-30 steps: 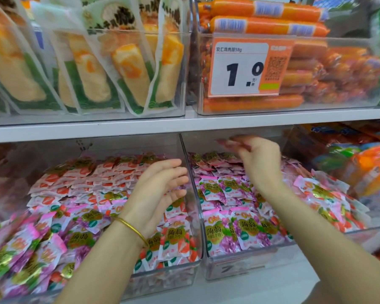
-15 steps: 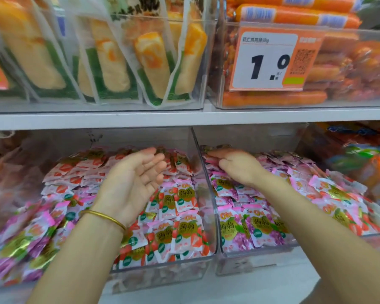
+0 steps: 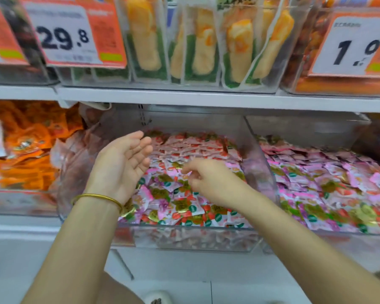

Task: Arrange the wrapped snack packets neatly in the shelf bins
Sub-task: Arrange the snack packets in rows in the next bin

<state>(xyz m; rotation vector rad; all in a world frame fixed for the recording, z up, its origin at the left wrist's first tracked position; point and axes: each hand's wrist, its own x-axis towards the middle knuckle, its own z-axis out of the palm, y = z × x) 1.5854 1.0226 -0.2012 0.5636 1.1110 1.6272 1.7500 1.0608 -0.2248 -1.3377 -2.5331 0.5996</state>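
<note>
Here, in the head view, the left hand point(image 3: 121, 170) hovered above the left part of the middle clear bin point(image 3: 195, 240) at the centre of the frame, palm turned rightward, fingers loosely spread and holding nothing. A gold bangle point(image 3: 97, 197) circled its wrist. The right hand point(image 3: 211, 183) reached low over the pink-and-red snack packets point(image 3: 184, 148) heaped in that bin. Its fingers curled down to the wrappers, but blur hid whether they pinched one. More pink packets point(image 3: 316, 176) filled the neighbouring bin point(image 3: 305, 128) at right, and orange packets point(image 3: 26, 150) lay at left. Above the white shelf board point(image 3: 184, 97) stood yellow snack pouches point(image 3: 198, 44) between the 29.8 price tag point(image 3: 64, 36) and the 1.0 price tag point(image 3: 351, 44).
</note>
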